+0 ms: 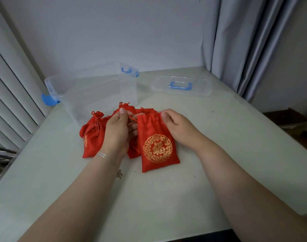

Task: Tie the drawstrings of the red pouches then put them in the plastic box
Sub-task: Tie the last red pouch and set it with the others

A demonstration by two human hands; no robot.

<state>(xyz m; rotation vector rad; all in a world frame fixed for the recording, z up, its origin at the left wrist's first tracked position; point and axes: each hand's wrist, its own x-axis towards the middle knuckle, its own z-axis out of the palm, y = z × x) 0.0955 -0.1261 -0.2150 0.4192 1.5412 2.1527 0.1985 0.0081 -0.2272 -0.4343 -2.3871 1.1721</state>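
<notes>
Pinching the drawstring [133,119] in the left hand [118,130], right hand [177,125] clamped on the pouch [157,145] mouth's opposite corner, pouch lay lengthwise toward me on the bench [219,137], plastic box [97,89] empty behind-left.

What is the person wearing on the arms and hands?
Both forearms are bare, no sleeves in view. The left hand has thin clear bangles at its wrist and a fine chain with a small charm. The right hand wears nothing visible.

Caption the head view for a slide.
Both hands, left and right, grip a red gold-embroidered pouch beside the clear plastic box.
</notes>
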